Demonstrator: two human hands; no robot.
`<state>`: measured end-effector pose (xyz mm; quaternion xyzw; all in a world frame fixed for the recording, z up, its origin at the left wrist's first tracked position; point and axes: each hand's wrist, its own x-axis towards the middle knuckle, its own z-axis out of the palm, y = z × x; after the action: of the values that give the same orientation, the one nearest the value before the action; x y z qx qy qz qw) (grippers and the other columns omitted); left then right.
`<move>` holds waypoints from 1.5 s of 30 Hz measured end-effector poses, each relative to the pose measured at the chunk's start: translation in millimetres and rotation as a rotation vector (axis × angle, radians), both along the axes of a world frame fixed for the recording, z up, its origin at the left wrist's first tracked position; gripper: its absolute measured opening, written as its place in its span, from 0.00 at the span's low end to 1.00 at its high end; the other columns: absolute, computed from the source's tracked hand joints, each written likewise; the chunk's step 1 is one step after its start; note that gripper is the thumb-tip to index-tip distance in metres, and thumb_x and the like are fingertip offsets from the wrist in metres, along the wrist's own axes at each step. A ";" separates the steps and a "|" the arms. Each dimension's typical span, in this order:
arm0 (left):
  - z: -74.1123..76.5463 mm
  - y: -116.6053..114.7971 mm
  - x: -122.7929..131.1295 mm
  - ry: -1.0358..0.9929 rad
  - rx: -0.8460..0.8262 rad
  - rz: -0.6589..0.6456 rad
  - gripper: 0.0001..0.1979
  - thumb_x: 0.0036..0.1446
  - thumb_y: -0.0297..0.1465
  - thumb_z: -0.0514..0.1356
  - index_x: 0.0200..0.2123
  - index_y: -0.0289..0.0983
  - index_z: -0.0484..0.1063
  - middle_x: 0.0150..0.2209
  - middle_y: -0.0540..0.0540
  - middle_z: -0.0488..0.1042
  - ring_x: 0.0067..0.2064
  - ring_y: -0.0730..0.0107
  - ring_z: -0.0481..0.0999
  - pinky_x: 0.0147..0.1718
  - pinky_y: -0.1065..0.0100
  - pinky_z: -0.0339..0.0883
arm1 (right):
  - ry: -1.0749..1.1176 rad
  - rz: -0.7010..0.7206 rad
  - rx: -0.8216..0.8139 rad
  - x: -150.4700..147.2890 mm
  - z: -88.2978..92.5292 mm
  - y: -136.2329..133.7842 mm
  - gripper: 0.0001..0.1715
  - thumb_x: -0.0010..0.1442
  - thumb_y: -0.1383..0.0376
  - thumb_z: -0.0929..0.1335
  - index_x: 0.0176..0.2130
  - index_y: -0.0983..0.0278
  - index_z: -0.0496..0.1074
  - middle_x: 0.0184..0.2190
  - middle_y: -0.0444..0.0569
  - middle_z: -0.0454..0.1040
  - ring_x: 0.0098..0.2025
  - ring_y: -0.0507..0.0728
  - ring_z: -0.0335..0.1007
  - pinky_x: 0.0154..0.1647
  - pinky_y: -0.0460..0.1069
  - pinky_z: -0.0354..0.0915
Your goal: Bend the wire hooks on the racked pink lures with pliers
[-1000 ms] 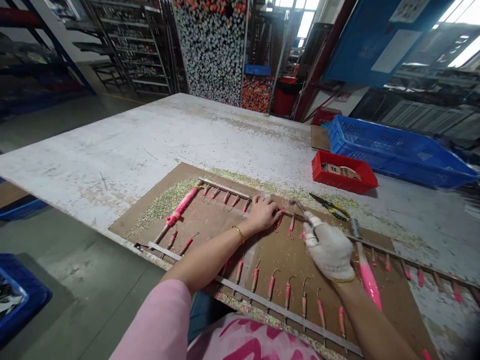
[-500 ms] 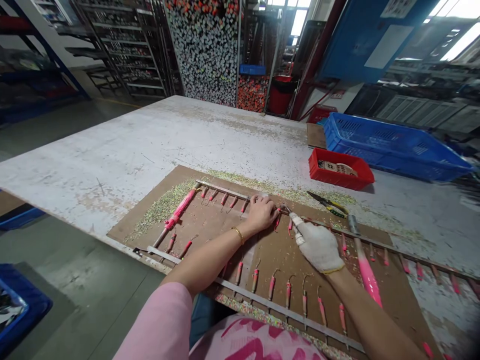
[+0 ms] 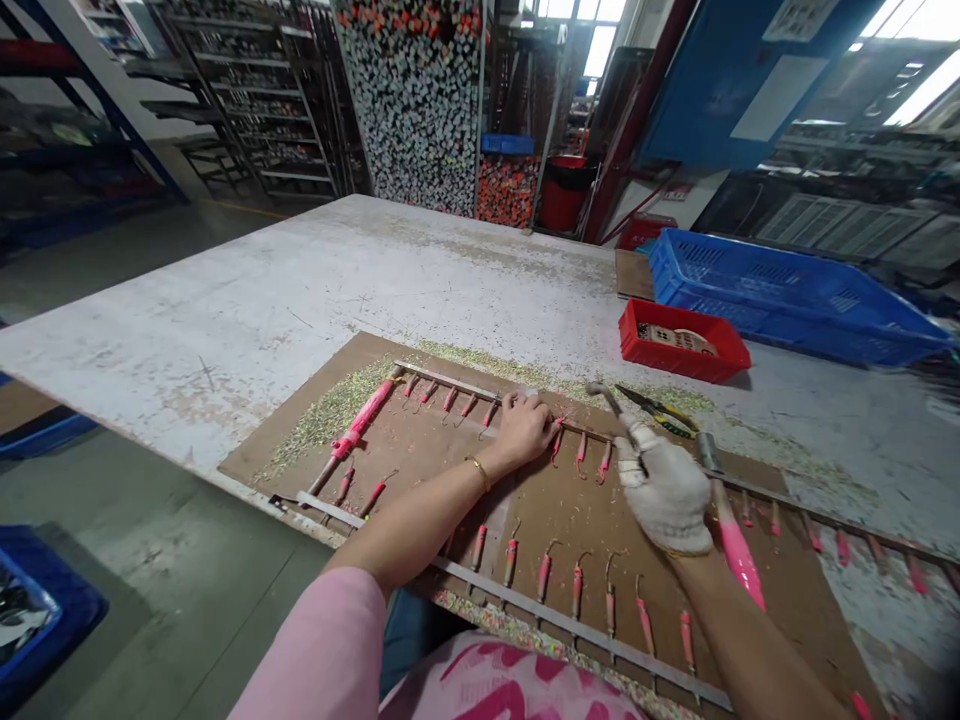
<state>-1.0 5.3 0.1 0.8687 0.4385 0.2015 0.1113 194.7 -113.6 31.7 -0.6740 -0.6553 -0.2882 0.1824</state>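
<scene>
My bare left hand (image 3: 527,428) is closed over the far metal bar (image 3: 450,383) of a long rack lying on the table. Pink-coated pegs with hooked wire ends hang from this bar, such as the peg (image 3: 583,453) right of that hand. In a white knitted glove, my right hand (image 3: 666,495) grips a slim metal tool with a short bent head (image 3: 609,396), its head raised just beyond the bar. More pink pegs line the near bar (image 3: 540,603). A thick pink-coated rod (image 3: 364,418) joins the bars at the left, and another pink rod (image 3: 739,550) lies at the right.
Brown cardboard (image 3: 300,420) lies under the rack, with yellow-green chips (image 3: 330,415) scattered about. Yellow-handled pliers (image 3: 664,413) and a metal cylinder (image 3: 708,452) are beyond my right hand. A red bin (image 3: 682,355) and a blue crate (image 3: 795,310) stand at the back right.
My right hand has moved right with the tool, and the tool's head has lifted away from the bar. More of the bar and its pegs now shows. My left hand stays in place.
</scene>
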 end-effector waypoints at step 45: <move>-3.7 -0.3 -0.6 -0.043 0.003 0.028 0.12 0.69 0.39 0.61 0.35 0.38 0.76 0.43 0.43 0.78 0.49 0.60 0.73 0.63 0.52 0.53 | 0.057 0.129 -0.212 -4.2 1.9 5.8 0.24 0.71 0.61 0.62 0.59 0.59 0.78 0.28 0.48 0.78 0.29 0.55 0.67 0.32 0.51 0.53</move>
<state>-1.6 5.0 -3.7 0.8581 0.4479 0.2223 0.1165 190.5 -107.7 33.7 -0.6541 -0.7185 -0.1857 0.1468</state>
